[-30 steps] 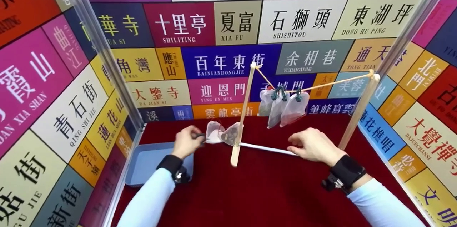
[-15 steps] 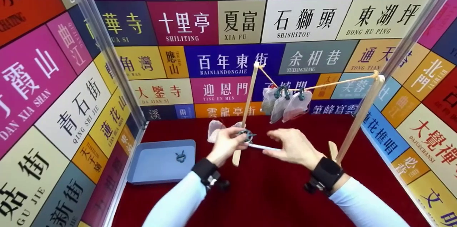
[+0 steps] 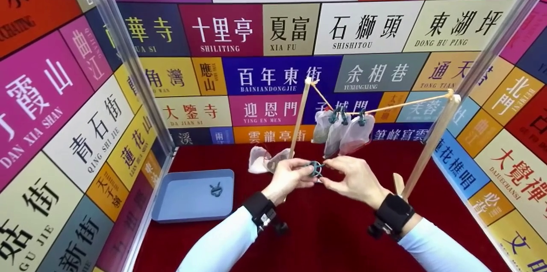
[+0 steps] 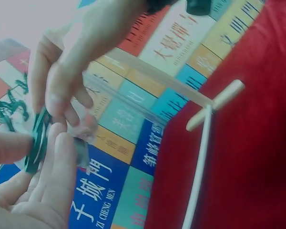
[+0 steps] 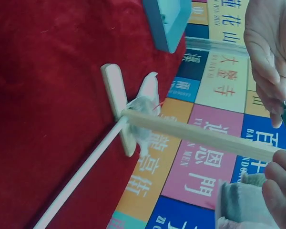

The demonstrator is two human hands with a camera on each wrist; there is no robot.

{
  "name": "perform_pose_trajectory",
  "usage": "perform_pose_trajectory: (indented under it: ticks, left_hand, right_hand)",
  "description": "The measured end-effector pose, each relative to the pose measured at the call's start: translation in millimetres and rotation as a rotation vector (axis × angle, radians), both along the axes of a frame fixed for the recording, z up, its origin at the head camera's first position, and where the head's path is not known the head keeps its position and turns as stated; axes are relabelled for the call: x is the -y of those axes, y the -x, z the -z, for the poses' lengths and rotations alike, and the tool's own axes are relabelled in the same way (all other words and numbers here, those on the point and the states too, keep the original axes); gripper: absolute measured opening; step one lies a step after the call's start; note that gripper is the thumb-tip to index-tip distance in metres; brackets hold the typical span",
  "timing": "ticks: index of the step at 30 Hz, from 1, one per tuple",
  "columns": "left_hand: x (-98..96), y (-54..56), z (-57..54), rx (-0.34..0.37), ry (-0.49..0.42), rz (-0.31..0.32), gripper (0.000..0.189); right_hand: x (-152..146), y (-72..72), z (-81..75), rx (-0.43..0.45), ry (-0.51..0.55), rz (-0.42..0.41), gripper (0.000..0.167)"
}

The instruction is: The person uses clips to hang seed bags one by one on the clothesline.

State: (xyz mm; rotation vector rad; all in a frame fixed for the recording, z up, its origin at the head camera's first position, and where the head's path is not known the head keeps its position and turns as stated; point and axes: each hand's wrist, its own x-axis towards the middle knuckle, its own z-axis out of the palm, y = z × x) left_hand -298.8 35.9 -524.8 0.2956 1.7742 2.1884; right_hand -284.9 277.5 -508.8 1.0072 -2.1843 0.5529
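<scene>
My left hand (image 3: 290, 178) pinches a dark green clothes peg (image 3: 315, 169) between thumb and fingers, in front of the wooden rack. From the other side, the thumb and forefinger of my right hand (image 3: 357, 180) take hold of the same peg. In the left wrist view the peg (image 4: 36, 140) is edge-on between both hands. Three small white mesh bags (image 3: 352, 135) hang by green pegs (image 3: 362, 117) from the rack's yellow cord (image 3: 401, 104). Two more bags (image 3: 258, 161) lie behind the left post, one of them partly hidden by my left hand.
A blue tray (image 3: 188, 212) at the left holds one green peg (image 3: 216, 189). The rack has a left post (image 3: 299, 120), a right post (image 3: 433, 148) and a white bottom rod (image 5: 81, 176). Panels with printed characters (image 3: 273, 75) enclose the red cloth (image 3: 333, 238).
My left hand has come from beside the tray to the middle, carrying the peg. My right hand has moved left to meet it, and both now hold the peg.
</scene>
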Motion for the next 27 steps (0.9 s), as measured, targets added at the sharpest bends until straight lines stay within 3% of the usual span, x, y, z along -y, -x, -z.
perform_pose_trajectory:
  ticks: [2, 5, 8, 10, 13, 15, 17, 20, 24, 27]
  left_hand:
    - [-0.1, 2.8, 8.0, -0.057, 0.054, -0.057, 0.027]
    - [5.3, 13.1, 27.5, -0.225, 0.228, -0.223, 0.02]
    - [17.1, 29.0, 55.8, -0.434, 0.525, -0.397, 0.017]
    - [26.7, 39.5, 74.8, -0.557, 0.768, -0.464, 0.02]
    - [40.4, 53.4, 96.6, -0.683, 1.08, -0.462, 0.036]
    - [47.6, 61.2, 105.6, -0.73, 1.226, -0.424, 0.049]
    - [52.6, 66.9, 111.6, -0.731, 1.313, -0.376, 0.062]
    - [56.1, 70.1, 118.4, -0.671, 1.353, -0.307, 0.072]
    - [55.2, 66.3, 130.7, -0.535, 1.317, -0.234, 0.075]
    - [51.9, 62.4, 144.1, -0.392, 1.264, -0.181, 0.075]
  right_hand:
    - [-7, -1.4, 1.9, 0.003, -0.001, 0.009, 0.035]
    - [-19, -2.7, 5.4, -0.004, -0.03, 0.045, 0.031]
    - [-34, -4.0, 10.6, -0.034, -0.077, 0.084, 0.028]
    - [-44, -5.7, 14.4, -0.051, -0.109, 0.111, 0.026]
    - [-57, -9.0, 19.5, -0.051, -0.145, 0.152, 0.022]
    - [-64, -11.9, 21.9, -0.045, -0.168, 0.197, 0.019]
    - [-69, -14.6, 23.9, -0.036, -0.197, 0.234, 0.017]
    - [-73, -18.8, 26.6, -0.031, -0.242, 0.28, 0.015]
    - [-77, -25.5, 31.2, -0.01, -0.313, 0.31, 0.022]
    - [-79, -32.3, 35.5, 0.026, -0.375, 0.335, 0.031]
